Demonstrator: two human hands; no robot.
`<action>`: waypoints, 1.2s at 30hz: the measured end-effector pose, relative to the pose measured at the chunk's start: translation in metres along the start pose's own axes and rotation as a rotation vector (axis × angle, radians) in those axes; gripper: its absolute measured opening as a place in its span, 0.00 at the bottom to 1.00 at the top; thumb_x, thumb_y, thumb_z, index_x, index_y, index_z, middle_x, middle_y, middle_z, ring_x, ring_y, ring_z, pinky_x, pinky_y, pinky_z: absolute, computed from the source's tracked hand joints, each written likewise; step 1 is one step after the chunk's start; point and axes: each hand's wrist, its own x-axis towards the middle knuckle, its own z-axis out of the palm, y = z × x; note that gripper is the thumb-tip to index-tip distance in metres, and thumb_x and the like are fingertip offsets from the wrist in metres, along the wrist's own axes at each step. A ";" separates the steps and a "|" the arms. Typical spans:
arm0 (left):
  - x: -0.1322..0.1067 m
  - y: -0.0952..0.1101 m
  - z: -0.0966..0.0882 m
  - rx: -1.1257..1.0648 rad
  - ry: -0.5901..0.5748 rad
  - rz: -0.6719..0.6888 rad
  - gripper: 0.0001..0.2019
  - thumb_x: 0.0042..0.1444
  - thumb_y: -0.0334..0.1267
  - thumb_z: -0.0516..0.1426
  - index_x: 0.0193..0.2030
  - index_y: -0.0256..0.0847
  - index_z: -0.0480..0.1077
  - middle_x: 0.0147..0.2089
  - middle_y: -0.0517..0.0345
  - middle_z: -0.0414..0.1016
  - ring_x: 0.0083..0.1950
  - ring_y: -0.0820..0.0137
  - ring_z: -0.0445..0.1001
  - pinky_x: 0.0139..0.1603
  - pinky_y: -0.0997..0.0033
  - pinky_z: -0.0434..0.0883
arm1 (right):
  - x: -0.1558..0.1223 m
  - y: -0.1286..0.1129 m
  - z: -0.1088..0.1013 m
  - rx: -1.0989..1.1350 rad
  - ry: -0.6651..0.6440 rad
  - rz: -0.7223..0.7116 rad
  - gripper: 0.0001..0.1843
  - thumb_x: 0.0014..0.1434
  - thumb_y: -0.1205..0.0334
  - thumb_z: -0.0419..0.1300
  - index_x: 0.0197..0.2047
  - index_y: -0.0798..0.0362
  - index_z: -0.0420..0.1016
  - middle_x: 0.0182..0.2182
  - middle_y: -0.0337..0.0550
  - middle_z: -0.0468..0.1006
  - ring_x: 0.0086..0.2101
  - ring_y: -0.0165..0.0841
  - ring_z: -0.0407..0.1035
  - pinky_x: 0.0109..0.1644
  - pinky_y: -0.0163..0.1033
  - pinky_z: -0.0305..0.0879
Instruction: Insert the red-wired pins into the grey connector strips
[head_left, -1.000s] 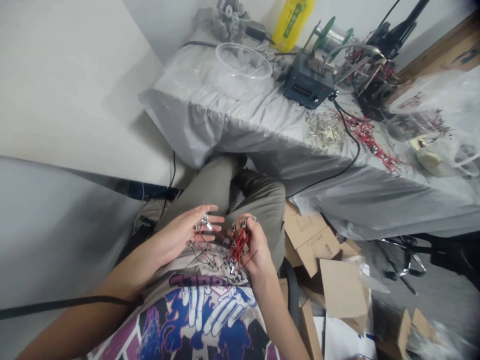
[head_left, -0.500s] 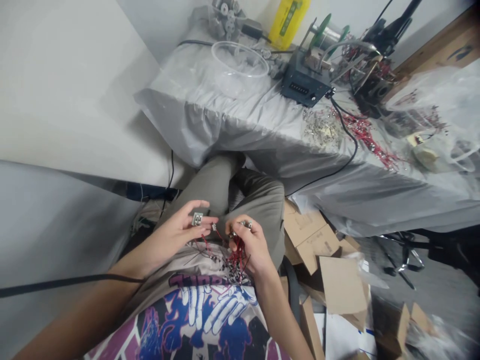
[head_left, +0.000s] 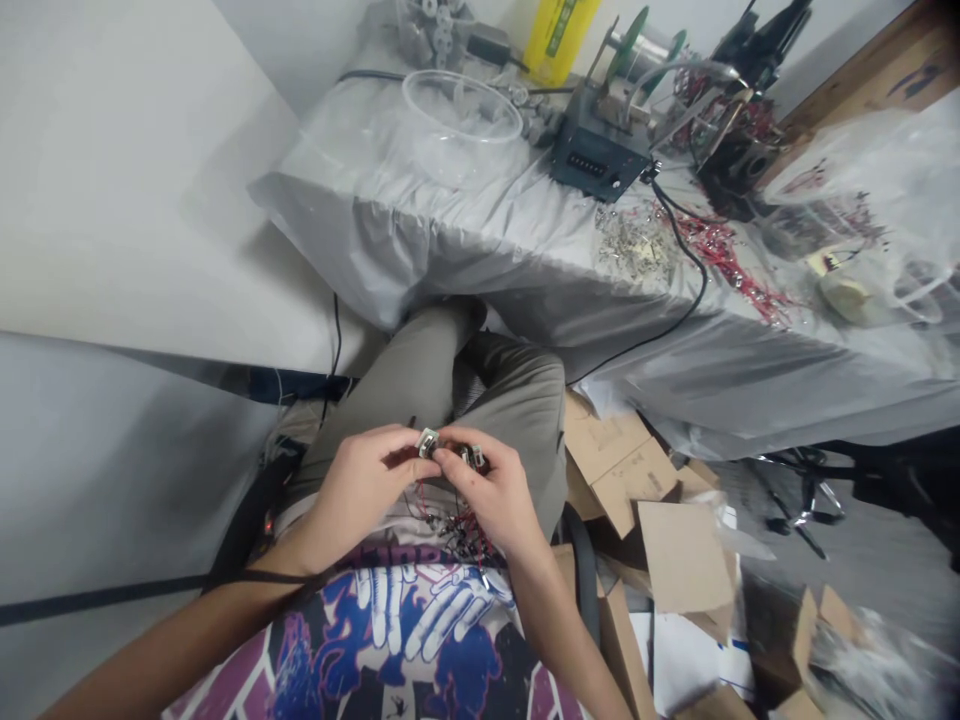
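Note:
In the head view my left hand (head_left: 375, 470) is closed, thumb and forefinger pinching a small pale square part with a dark slotted face (head_left: 427, 442). My right hand (head_left: 495, 485) meets it, its thumb and fingertips at the edge of that part. The same right hand is closed round a bunch of similar small parts (head_left: 474, 457). Thin red and black wires (head_left: 457, 525) trail below the hands over my shirt, their ends tangled. Fingers hide much of the parts, so their exact kind is unclear.
A cloth-covered table (head_left: 450, 230) stands ahead. On it are a clear tub (head_left: 461, 130), a dark blue control box (head_left: 600, 150), a solder wire spool (head_left: 649, 60) and a red wire pile (head_left: 727, 260). Cardboard (head_left: 682, 555) lies at right; a black cord (head_left: 150, 592) reaches my left wrist.
My left hand has moved right and closed its spread fingers on the square part, which was resting against them. Both hands have come together; the right still holds the bunch. The view shifted slightly.

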 end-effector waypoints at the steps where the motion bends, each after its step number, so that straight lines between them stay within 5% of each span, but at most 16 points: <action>1: 0.000 0.000 0.001 0.026 0.006 0.015 0.09 0.61 0.44 0.65 0.37 0.41 0.83 0.37 0.54 0.81 0.39 0.63 0.76 0.41 0.67 0.68 | 0.000 0.001 0.000 0.005 0.006 -0.006 0.08 0.65 0.54 0.71 0.47 0.45 0.89 0.44 0.42 0.89 0.45 0.39 0.81 0.53 0.46 0.74; 5: -0.001 0.001 0.000 0.079 -0.040 0.078 0.09 0.63 0.42 0.64 0.35 0.41 0.82 0.33 0.57 0.79 0.35 0.66 0.74 0.38 0.68 0.66 | 0.000 0.004 -0.001 0.011 0.028 -0.048 0.05 0.65 0.55 0.72 0.43 0.44 0.90 0.39 0.42 0.88 0.41 0.38 0.80 0.48 0.44 0.73; 10: -0.005 0.007 -0.006 0.070 -0.109 0.056 0.13 0.69 0.47 0.61 0.42 0.44 0.85 0.40 0.56 0.86 0.40 0.63 0.80 0.42 0.67 0.71 | -0.005 -0.003 0.000 -0.079 0.065 -0.110 0.05 0.67 0.60 0.69 0.43 0.45 0.89 0.37 0.42 0.86 0.38 0.36 0.78 0.44 0.42 0.71; 15: -0.009 0.003 -0.001 -0.045 0.091 -0.052 0.17 0.61 0.48 0.67 0.54 0.46 0.85 0.50 0.54 0.88 0.49 0.58 0.86 0.56 0.61 0.80 | -0.012 -0.010 0.006 -0.275 0.076 -0.178 0.08 0.68 0.65 0.64 0.44 0.47 0.86 0.36 0.41 0.84 0.37 0.36 0.76 0.43 0.42 0.69; 19: -0.010 -0.001 0.004 -0.122 0.130 -0.105 0.22 0.59 0.48 0.66 0.59 0.46 0.82 0.50 0.53 0.88 0.52 0.57 0.87 0.62 0.57 0.81 | -0.013 -0.007 0.010 -0.444 0.073 -0.202 0.08 0.70 0.64 0.62 0.45 0.50 0.84 0.35 0.44 0.81 0.37 0.37 0.74 0.43 0.42 0.67; 24: -0.010 0.009 0.005 -0.162 0.139 -0.202 0.21 0.53 0.51 0.66 0.50 0.42 0.82 0.51 0.48 0.87 0.53 0.50 0.86 0.63 0.51 0.82 | -0.014 -0.004 0.018 -0.607 0.072 -0.223 0.09 0.72 0.65 0.60 0.46 0.52 0.83 0.36 0.44 0.82 0.39 0.38 0.74 0.47 0.41 0.67; 29: -0.005 0.011 0.010 -0.150 0.168 -0.212 0.17 0.50 0.50 0.63 0.44 0.45 0.81 0.48 0.48 0.87 0.51 0.47 0.86 0.61 0.47 0.81 | -0.015 -0.001 0.028 -0.871 0.125 -0.302 0.11 0.73 0.65 0.60 0.39 0.52 0.82 0.30 0.41 0.78 0.33 0.35 0.69 0.40 0.39 0.62; 36: 0.003 -0.003 0.015 -0.278 0.109 -0.263 0.17 0.48 0.45 0.64 0.44 0.40 0.81 0.47 0.48 0.88 0.51 0.50 0.86 0.57 0.54 0.81 | -0.015 0.011 0.034 -1.039 0.212 -0.373 0.15 0.74 0.64 0.59 0.34 0.51 0.79 0.28 0.40 0.78 0.31 0.34 0.68 0.35 0.40 0.55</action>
